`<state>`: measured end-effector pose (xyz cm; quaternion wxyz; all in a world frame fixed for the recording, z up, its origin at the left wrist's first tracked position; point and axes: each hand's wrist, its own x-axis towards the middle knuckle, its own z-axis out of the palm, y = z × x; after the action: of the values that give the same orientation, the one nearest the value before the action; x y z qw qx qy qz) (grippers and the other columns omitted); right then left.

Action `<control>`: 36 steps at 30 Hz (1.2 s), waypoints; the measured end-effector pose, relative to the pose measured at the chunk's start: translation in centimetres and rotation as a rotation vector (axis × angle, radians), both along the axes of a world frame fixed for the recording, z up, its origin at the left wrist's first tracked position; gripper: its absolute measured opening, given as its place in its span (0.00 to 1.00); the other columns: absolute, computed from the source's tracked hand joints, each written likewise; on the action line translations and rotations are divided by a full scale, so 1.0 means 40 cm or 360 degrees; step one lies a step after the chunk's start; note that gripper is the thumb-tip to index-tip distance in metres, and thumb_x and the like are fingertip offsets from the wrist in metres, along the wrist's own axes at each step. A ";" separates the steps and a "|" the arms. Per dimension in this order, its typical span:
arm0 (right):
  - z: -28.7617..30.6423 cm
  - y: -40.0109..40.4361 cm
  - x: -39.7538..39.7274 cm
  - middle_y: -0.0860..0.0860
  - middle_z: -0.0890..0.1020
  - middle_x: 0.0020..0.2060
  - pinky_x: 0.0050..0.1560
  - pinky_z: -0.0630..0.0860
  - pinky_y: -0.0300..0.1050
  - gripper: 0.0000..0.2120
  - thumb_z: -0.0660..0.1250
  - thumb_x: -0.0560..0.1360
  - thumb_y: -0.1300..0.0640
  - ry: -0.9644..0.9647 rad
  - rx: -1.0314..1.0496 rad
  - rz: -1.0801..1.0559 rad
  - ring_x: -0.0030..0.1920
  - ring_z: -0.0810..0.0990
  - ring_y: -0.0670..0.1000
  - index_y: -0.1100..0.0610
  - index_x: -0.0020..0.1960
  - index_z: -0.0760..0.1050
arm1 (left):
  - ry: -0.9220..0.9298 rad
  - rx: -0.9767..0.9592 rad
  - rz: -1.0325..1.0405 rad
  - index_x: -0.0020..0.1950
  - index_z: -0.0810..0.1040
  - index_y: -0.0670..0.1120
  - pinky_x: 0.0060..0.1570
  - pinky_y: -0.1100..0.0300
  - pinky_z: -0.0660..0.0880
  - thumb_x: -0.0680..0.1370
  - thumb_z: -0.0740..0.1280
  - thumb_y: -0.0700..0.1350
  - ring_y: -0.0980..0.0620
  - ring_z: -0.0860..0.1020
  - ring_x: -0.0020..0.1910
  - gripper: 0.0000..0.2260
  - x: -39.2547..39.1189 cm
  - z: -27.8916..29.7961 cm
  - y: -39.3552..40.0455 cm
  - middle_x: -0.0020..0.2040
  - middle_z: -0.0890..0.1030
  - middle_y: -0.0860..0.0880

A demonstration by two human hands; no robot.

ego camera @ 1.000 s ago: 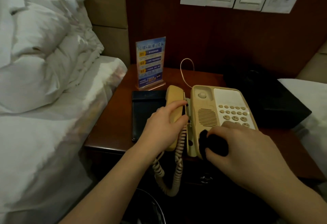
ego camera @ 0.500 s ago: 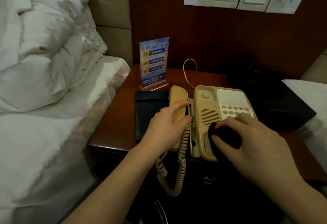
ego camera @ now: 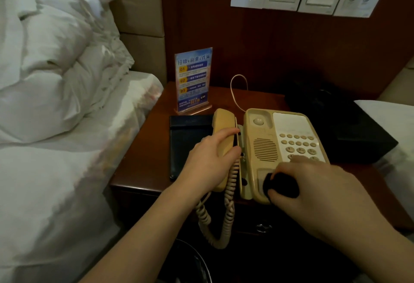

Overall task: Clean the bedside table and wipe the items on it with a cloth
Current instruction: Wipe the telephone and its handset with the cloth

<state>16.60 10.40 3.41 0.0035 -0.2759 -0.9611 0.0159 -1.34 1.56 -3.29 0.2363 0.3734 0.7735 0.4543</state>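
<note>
Beige corded desk phone base (ego camera: 275,146) = landmark; sits at front edge of the dark red-brown wooden counter (ego camera: 143,159), its near end w/ slight overhang past the lip. L hand (ego camera: 209,162) grips the beige handset (ego camera: 224,135), fingers (ego camera: 228,131) curled round its middle, thumb on the near side; handset lifted just L of the base, tilted on its side. Coiled beige cord (ego camera: 226,217) loops down off the counter front, below the base.

R hand (ego camera: 318,191) holds a small black wad of cloth (ego camera: 281,184), fingers bent over it, pressing it on the base's near end, below the keypad.

L of base: flat black leather-look folder (ego camera: 186,144), under the handset's far end, some bare counter btwn it and the L edge by the white bed (ego camera: 56,170). Behind-left of base: upright clear acrylic sign w/ blue card (ego camera: 193,79), near the back wall. R of base: black boxy object (ego camera: 349,130), close, little room; contents can't tell. Below base, at floor: rim of a dark round bin (ego camera: 197,260), inside too dark to tell.
</note>
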 end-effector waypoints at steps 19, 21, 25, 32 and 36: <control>-0.008 0.043 0.011 0.37 0.74 0.55 0.48 0.76 0.41 0.15 0.62 0.75 0.36 0.0153 -0.0091 -0.0055 0.55 0.74 0.43 0.38 0.60 0.73 | -0.0015 -0.0008 0.0011 0.70 0.69 0.69 0.65 0.46 0.74 0.80 0.65 0.57 0.52 0.74 0.61 0.19 -0.001 0.004 0.001 0.64 0.75 0.55; 0.004 0.038 0.020 0.35 0.73 0.55 0.51 0.76 0.39 0.14 0.62 0.75 0.35 0.0005 -0.0143 -0.0025 0.56 0.74 0.42 0.36 0.58 0.72 | -0.0037 -0.0001 -0.0003 0.71 0.69 0.69 0.65 0.46 0.74 0.80 0.66 0.57 0.52 0.74 0.61 0.19 0.000 0.008 0.000 0.64 0.74 0.55; -0.018 0.057 0.002 0.38 0.75 0.53 0.45 0.76 0.39 0.16 0.63 0.75 0.36 0.0300 -0.0060 -0.0123 0.53 0.74 0.42 0.39 0.60 0.74 | -0.0033 0.0031 0.0004 0.70 0.71 0.68 0.64 0.48 0.75 0.81 0.66 0.55 0.54 0.76 0.60 0.18 0.002 0.012 0.001 0.63 0.75 0.55; 0.000 0.060 -0.001 0.37 0.74 0.53 0.49 0.77 0.40 0.14 0.62 0.76 0.36 0.0101 -0.0051 -0.0033 0.54 0.75 0.42 0.38 0.59 0.73 | -0.0039 0.0040 0.0028 0.68 0.71 0.70 0.64 0.47 0.75 0.79 0.67 0.57 0.53 0.76 0.61 0.18 0.003 0.005 0.002 0.64 0.76 0.55; -0.025 0.065 -0.035 0.38 0.75 0.50 0.42 0.73 0.39 0.14 0.62 0.76 0.36 0.0334 -0.0041 -0.0107 0.49 0.74 0.41 0.39 0.58 0.74 | -0.0025 0.0031 0.0047 0.67 0.71 0.71 0.63 0.47 0.76 0.78 0.67 0.61 0.53 0.76 0.61 0.18 0.004 0.005 0.004 0.63 0.76 0.56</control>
<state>15.19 13.00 2.42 0.1011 -0.3048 -0.9453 0.0571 -1.17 1.72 -3.10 0.2319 0.3606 0.7727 0.4681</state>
